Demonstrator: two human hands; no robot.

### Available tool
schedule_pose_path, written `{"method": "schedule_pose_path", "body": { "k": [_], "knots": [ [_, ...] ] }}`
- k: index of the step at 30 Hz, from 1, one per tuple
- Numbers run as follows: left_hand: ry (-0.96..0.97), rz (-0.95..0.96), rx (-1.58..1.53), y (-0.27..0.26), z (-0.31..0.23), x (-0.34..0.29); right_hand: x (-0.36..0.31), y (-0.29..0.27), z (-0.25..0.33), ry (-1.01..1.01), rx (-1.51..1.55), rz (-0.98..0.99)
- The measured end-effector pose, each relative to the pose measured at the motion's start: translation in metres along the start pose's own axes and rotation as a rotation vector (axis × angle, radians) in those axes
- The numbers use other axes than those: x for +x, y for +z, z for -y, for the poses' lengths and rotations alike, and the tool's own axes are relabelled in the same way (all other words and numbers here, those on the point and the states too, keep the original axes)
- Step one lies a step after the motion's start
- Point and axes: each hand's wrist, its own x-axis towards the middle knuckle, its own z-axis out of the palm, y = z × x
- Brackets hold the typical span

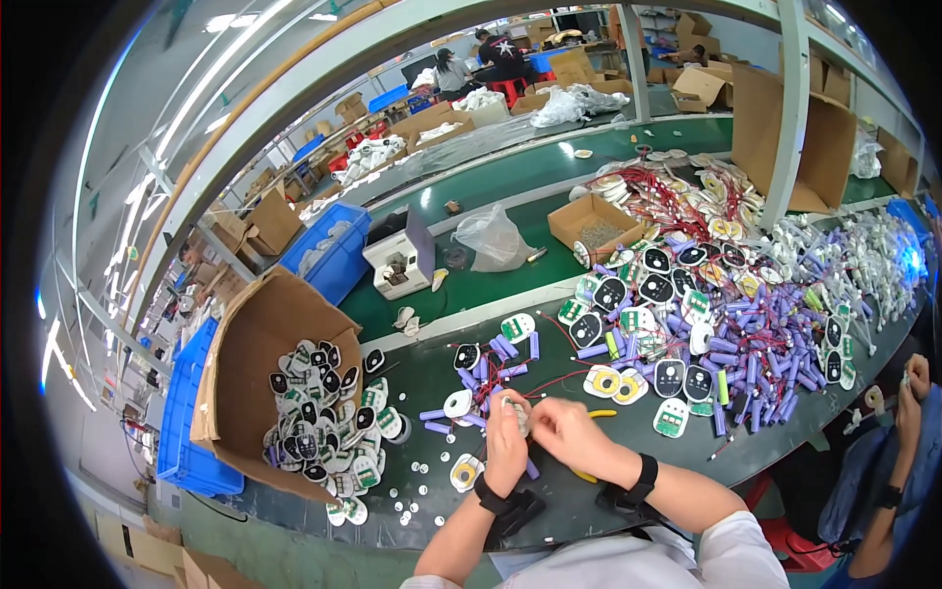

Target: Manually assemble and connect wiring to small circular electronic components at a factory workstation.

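The left hand partly hides the piece it holds.

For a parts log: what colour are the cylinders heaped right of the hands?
The cylinders are mostly purple, a few yellow-green; best seen in the head view.

Between the left hand and the cardboard box runs a passable strip of worktop (small white discs dot it); rightward, heaped purple battery cells obstruct.

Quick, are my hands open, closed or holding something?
Left hand: closed, holding a small pale part.
Right hand: curled close to it; whether it's gripping can't be told.
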Motion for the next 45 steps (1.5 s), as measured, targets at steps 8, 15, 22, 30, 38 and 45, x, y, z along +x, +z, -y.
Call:
{"method": "schedule_pose_path", "body": {
  "k": [8, 15, 22, 30, 38, 45],
  "knots": [
    [-0.302, -0.027, -0.248, -0.024, -0.003, 0.017, -0.004, 0.004, 0.002, 0.07, 0.004, 0.074],
    [-0.069, 0.472, 0.224, -0.048, 0.019, 0.016, 0.007, -0.03, 0.01, 0.366, 0.712, 0.254],
    [0.029, 0.359, 0.482, -0.04, -0.001, 0.022, 0.007, -0.036, 0.015, 0.416, 0.734, 0.195],
    [0.079, 0.104, 1.047, -0.081, 0.047, 0.098, 0.002, -0.033, 0.02, 0.329, 0.699, 0.218],
    [-0.022, 0.291, 0.716, -0.094, 0.069, 0.129, 0.003, -0.036, 0.014, 0.335, 0.64, 0.254],
    [0.039, 0.056, 0.613, -0.109, 0.045, 0.121, 0.004, -0.035, 0.016, 0.33, 0.618, 0.215]
  ]
}}
